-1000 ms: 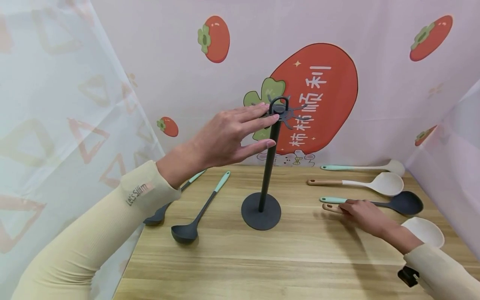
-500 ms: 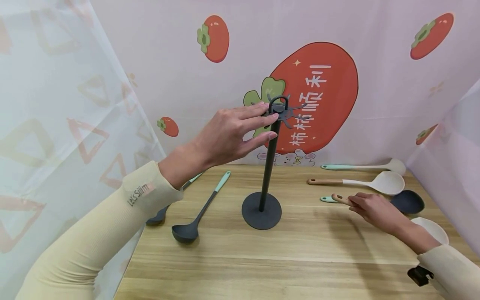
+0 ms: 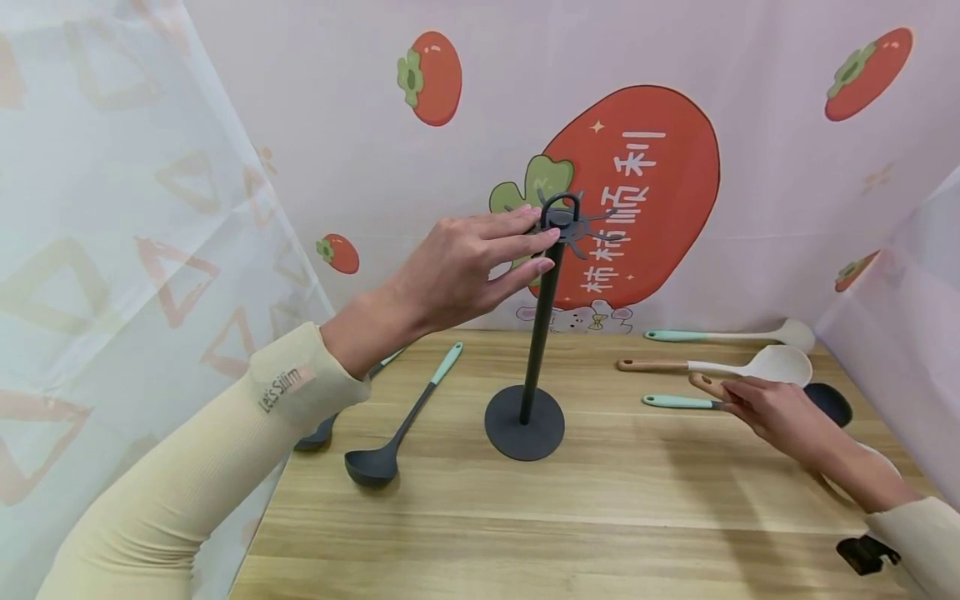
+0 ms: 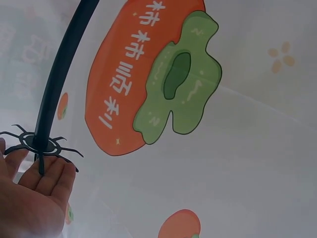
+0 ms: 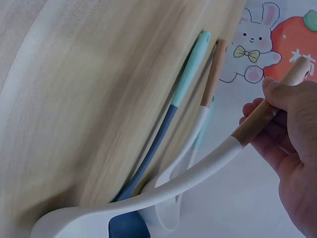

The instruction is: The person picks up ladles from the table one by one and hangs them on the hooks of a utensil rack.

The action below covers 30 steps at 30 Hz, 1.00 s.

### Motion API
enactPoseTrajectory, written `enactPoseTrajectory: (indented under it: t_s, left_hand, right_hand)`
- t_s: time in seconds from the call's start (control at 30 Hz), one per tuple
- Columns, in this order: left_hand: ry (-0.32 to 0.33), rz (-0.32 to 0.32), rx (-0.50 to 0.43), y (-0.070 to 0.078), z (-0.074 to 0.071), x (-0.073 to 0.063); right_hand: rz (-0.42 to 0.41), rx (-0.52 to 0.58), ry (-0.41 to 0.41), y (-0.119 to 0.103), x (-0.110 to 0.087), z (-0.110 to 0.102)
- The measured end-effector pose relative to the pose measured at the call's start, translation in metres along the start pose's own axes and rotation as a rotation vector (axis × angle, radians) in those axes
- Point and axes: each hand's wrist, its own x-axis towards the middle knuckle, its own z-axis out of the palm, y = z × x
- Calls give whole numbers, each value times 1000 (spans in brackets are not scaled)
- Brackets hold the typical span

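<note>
My left hand rests its extended fingers against the hooked ring at the top of a dark utensil stand. In the left wrist view the fingers lie among the ring's thin hooks. At the right, my right hand grips the wooden handle of a white ladle. The handle end is tilted up, and the ladle's bowl hangs low at the lower left of the right wrist view. In the head view the forearm covers most of that bowl.
Right of the stand lie a mint-handled dark utensil, a white spoon with a wooden handle and a pale mint-handled utensil. Left of it lie a dark ladle and another dark utensil, partly hidden by the left arm. Printed cloth encloses the table.
The right hand has raised the white ladle's handle off the table and moved right with it, uncovering the mint handle behind. The left hand stays at the ring, its thumb slightly higher.
</note>
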Motion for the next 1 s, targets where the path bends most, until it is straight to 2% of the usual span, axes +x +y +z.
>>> enactPoseTrajectory:
  t_s: [0.27,0.57,0.83,1.0]
  left_hand:
    - [-7,-3,10,2,-1,1]
    - [-38,-25,30,4,-3,1]
    - [-34,-27,32,4,-3,1]
    - [-28,-26,26,3,-3,1]
  right_hand:
    - [24,-22,47,5,-2,-11]
    - [-18,-9,144,16,-1,-20]
    - [26,-22,177,21,-5,-32]
    - [94,18,169,25,-10,-38]
